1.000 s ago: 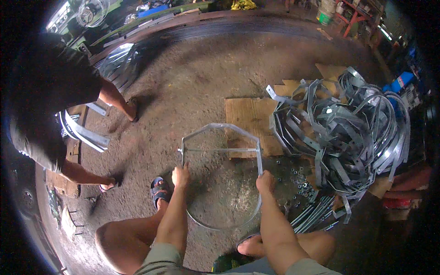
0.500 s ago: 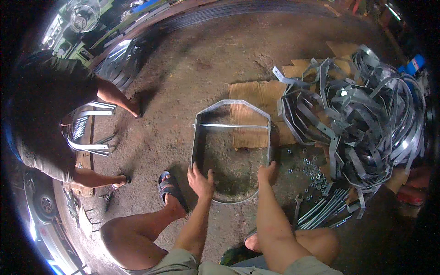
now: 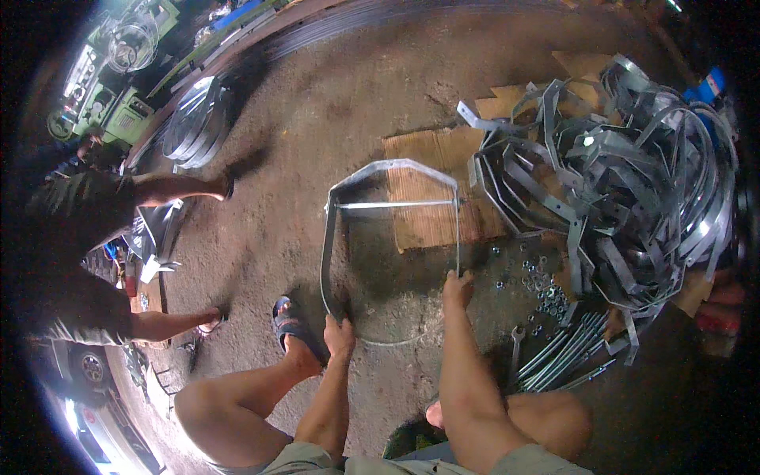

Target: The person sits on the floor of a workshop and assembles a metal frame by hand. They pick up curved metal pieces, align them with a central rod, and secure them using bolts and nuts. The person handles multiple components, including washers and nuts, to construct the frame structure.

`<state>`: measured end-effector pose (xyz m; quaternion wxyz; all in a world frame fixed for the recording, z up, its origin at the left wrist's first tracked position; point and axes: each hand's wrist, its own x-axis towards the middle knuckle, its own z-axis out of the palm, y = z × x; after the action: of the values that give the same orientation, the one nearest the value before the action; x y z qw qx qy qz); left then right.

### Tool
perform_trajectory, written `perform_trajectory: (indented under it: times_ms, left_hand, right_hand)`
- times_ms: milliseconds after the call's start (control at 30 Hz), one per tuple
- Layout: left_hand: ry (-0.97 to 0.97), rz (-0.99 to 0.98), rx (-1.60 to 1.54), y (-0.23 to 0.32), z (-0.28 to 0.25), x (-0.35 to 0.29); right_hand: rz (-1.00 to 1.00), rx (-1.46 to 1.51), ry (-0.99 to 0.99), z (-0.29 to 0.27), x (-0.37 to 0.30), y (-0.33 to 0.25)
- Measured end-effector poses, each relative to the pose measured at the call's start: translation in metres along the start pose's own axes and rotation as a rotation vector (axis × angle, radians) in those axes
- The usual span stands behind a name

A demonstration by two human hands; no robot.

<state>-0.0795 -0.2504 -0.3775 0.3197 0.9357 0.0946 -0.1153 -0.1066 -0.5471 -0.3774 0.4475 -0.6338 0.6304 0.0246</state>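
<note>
A grey metal strap frame (image 3: 327,261), angular at the far end and rounded at the near end, is between my two hands. Across its far part runs a threaded rod (image 3: 396,205), with its ends at the two side straps. My left hand (image 3: 340,338) is closed round the left strap low down, near the curve. Higher up on the opposite side, my right hand (image 3: 457,290) grips the right strap. The frame looks tilted, its left strap showing its flat face. Part of the near curve is faint against the floor.
On the right lies a tangled heap of bent metal straps (image 3: 586,190), partly over flattened cardboard (image 3: 427,229). Loose nuts (image 3: 546,297), a wrench (image 3: 517,348) and several threaded rods (image 3: 566,348) lie nearer. At left another person's leg (image 3: 170,188) stands by stacked metal hoops (image 3: 198,131).
The frame has tilted and its far end has shifted slightly left. My left hand has slid lower and changed from spread fingers to a closed grip. The person at left has moved.
</note>
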Motion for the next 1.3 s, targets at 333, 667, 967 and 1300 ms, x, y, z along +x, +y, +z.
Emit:
perform_trajectory:
  times_ms: [333, 667, 967, 1300]
  left_hand:
    - [-0.178, 0.045, 0.153, 0.072, 0.001, 0.085]
    - [-0.537, 0.567, 0.803, 0.082, 0.038, -0.033]
    - [-0.491, 0.351, 0.504, 0.071, 0.002, -0.113]
    - [-0.905, 0.106, 0.493, 0.016, -0.008, -0.157]
  right_hand:
    - [-0.042, 0.282, 0.147, 0.024, 0.036, -0.017]
    - [-0.216, 0.323, 0.288, 0.003, -0.021, -0.065]
    - [-0.439, 0.752, -0.129, -0.125, -0.003, -0.09]
    - [-0.89, 0.518, -0.106, -0.297, -0.177, -0.152]
